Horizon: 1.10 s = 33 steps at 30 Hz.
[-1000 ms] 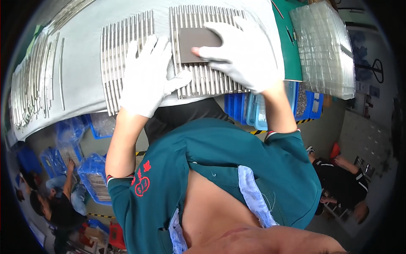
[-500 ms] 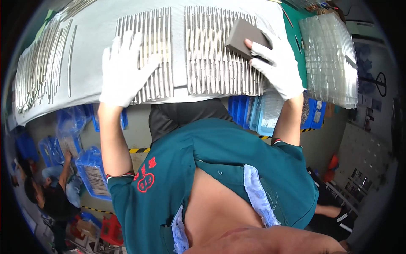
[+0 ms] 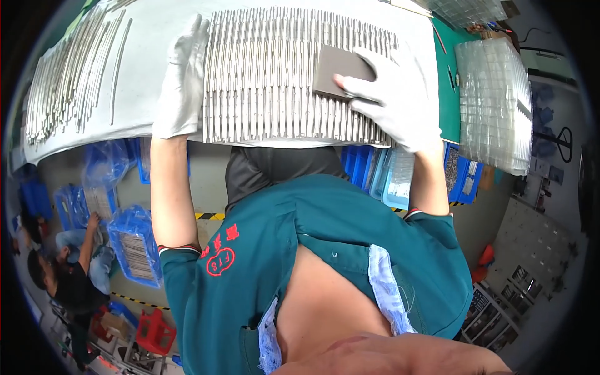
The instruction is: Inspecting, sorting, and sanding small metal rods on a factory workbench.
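A close row of slim metal rods (image 3: pixel 262 81) lies side by side on a white-covered table, their lengths running away from me. Along the row's left edge stands my left hand (image 3: pixel 181 84) in a white glove, on its side, fingers stretched out straight and touching the outermost rods. My gloved right hand (image 3: pixel 400 94) grips a grey-brown rectangular block (image 3: pixel 334 70) that rests flat on the right part of the row. One bare fingertip shows at the block's near edge. The block and the right hand hide the rods beneath them.
Farther left on the table lie a loose bunch of rods (image 3: pixel 75 81) and a single rod (image 3: pixel 120 72). A stack of clear plastic trays (image 3: pixel 494 106) stands at the right on a green mat (image 3: pixel 447 112). Blue bins (image 3: pixel 134 247) and a co-worker (image 3: pixel 69 269) are at lower left.
Two rod groups with a gap between them now form one row. My left hand has turned from palm down onto its edge. The block has slid left and toward me with my right hand.
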{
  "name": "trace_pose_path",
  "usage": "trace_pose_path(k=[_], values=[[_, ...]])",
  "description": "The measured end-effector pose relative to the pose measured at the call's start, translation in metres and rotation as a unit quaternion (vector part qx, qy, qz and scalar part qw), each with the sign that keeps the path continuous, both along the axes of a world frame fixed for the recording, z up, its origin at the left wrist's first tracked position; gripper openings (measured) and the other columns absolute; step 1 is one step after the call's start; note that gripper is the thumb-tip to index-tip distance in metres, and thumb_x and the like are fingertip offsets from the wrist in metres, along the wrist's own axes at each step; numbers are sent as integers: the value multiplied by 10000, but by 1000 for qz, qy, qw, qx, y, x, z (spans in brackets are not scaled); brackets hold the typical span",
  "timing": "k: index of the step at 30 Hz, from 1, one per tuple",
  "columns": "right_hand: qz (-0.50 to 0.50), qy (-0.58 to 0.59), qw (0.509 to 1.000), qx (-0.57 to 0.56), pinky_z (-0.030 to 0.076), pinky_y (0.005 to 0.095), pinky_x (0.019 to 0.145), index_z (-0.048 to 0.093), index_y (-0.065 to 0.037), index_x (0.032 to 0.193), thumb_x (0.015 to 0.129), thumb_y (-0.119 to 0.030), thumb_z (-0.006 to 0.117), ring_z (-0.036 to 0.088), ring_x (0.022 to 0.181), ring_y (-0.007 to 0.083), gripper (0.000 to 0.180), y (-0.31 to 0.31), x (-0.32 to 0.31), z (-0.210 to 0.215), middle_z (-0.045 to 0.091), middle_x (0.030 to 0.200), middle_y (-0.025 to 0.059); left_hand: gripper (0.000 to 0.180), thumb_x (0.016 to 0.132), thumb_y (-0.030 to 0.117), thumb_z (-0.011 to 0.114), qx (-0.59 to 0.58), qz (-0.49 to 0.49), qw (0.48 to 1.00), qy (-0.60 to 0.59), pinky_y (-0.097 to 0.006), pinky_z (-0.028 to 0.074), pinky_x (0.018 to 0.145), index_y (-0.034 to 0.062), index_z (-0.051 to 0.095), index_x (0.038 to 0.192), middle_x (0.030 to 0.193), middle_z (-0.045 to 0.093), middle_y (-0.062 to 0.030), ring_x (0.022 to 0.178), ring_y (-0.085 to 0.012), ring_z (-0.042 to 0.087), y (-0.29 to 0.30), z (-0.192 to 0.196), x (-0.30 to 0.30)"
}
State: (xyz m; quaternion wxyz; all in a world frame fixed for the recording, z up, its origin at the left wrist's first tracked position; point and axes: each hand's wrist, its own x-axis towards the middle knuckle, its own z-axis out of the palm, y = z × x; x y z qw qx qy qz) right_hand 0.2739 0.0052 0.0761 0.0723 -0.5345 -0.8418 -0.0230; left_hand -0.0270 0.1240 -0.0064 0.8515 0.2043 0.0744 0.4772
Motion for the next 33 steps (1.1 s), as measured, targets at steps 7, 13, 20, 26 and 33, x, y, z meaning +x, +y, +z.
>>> trace_pose_path(k=[7,13,20,26,33], values=[[42,-21,999,6,383,362,926,656,-285,1106,790,-299,619,541,1035,215,319,20,-24,2,565,1182,95,666,964,502,339,-135,-79,941,-300,-363,143,1148,38,255,1434,1495,242,-128,1395,-248,184,10,-20,-12],[38,10,999,4,374,397,945,649,-285,1119,777,-291,649,541,1068,233,342,22,-34,-9,578,1167,92,735,934,541,387,-181,-129,892,-394,-358,179,1141,3,266,1420,1472,273,-171,1379,-258,224,-1,-10,2],[66,19,997,46,339,427,992,629,-301,1130,792,-300,642,538,1093,246,338,43,-72,-16,574,1140,113,761,923,571,379,-176,-114,909,-360,-367,151,1144,22,249,1433,1481,258,-164,1391,-256,191,2,-13,-3],[38,14,999,20,352,414,959,643,-275,1110,759,-292,670,541,1077,245,353,28,-56,-10,573,1140,128,757,926,564,378,-199,-119,883,-407,-369,130,1149,22,240,1436,1479,265,-160,1393,-252,187,-3,-7,-1],[79,37,995,44,343,414,963,633,-277,1121,797,-294,637,536,1083,246,324,55,-96,-14,577,1123,107,723,945,547,338,221,138,895,363,-364,135,1148,28,239,1438,1486,249,-154,1394,-247,183,-1,2,6]])
